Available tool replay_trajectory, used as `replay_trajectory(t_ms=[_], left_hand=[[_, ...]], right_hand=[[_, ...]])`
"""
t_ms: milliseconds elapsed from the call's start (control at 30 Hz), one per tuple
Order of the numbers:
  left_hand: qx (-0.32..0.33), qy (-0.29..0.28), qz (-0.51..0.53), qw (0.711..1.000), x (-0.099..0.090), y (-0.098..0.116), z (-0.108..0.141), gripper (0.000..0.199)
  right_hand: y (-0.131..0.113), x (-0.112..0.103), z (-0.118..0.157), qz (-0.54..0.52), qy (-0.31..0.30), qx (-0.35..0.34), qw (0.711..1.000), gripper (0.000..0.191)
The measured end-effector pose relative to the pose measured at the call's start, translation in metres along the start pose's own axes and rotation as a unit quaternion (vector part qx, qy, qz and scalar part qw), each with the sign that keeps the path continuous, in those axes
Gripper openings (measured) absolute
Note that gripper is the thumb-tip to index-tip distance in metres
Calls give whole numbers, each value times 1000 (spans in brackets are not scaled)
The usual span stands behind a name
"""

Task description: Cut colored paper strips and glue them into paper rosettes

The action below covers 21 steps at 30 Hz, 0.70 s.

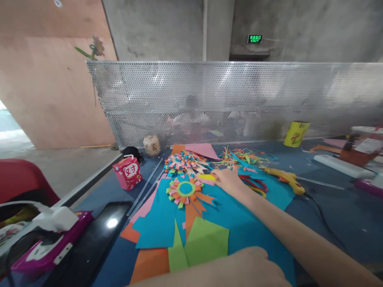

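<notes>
Right hand [229, 180], head view: reaches in over the blue sheet [236, 215], palm down, fingers partly curled, tips at the right end of a flat yellow piece [206, 177]. Contact looks likely; whether the tips pinch it or merely rest there can't be made out.

Left hand [254, 261]: low in the frame, its forearm crossing from the left, back of the hand up. Fingers out of sight, so no telling whether it is clenched, loose or holding anything.

Yellow piece: lies just behind the looped rosette [186, 194] and in front of a fuller, many-looped rosette [187, 160]. Probably paper or thin foam: very light, bendy, easily creased. Best taken by its rim, thumb and forefinger, with little squeeze.

Looped rosette: flat on the blue sheet, green fringed ring at its middle, orange tails off to the right. Likely light too, its loops soft and apt to crush or pull loose; the ring seems the safer hold, the tails a poor one.

Nearby: cut green sheet [209, 239] in front, scrap strips [239, 157] beyond the right hand, yellow glue gun [281, 174] to its right.
</notes>
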<state>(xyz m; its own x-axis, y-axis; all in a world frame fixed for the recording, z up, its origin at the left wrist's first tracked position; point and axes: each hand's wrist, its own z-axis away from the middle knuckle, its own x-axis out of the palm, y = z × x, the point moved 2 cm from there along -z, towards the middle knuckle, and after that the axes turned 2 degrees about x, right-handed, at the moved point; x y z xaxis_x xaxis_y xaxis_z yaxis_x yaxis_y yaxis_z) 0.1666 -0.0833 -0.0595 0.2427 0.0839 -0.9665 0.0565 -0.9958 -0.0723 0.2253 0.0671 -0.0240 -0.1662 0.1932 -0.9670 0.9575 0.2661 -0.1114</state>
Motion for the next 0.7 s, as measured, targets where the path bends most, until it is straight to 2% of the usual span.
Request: replay_trajectory(t_ms=[33, 100, 167, 233, 333, 433, 533, 600, 667, 700], left_hand=[[42, -14, 37, 998, -2, -3, 0, 5], [58, -27, 74, 995, -13, -7, -1, 6], [25, -13, 64, 998, -31, -8, -1, 10], [28, -21, 51, 998, -50, -7, 0, 10], [-2, 23, 20, 1000, -72, -10, 7, 20], [-55, 58, -4, 997, -77, -20, 16, 27], [-135, 73, 34, 988, -71, -36, 28, 22], [-265, 129, 75, 953, -68, -53, 37, 18], [-429, 208, 128, 870, -66, -70, 48, 21], [-482, 238, 163, 827, -63, -77, 53, 28]], right_hand=[[0, 2, -1, -6, 2, -3, 1000, 21], [0, 5, -2, -21, 8, -10, 1000, 23], [0, 7, -4, -40, 18, -14, 999, 25], [3, 8, -6, -67, 34, -12, 997, 26], [9, 5, -7, -120, 61, -18, 991, 25], [12, -1, -8, -182, 86, -33, 979, 23], [13, -9, -7, -251, 122, -37, 960, 16], [13, -16, -5, -294, 153, -30, 943, 13], [13, -23, -2, -394, 169, -14, 903, 14], [13, -25, 0, -461, 165, -5, 872, 17]])
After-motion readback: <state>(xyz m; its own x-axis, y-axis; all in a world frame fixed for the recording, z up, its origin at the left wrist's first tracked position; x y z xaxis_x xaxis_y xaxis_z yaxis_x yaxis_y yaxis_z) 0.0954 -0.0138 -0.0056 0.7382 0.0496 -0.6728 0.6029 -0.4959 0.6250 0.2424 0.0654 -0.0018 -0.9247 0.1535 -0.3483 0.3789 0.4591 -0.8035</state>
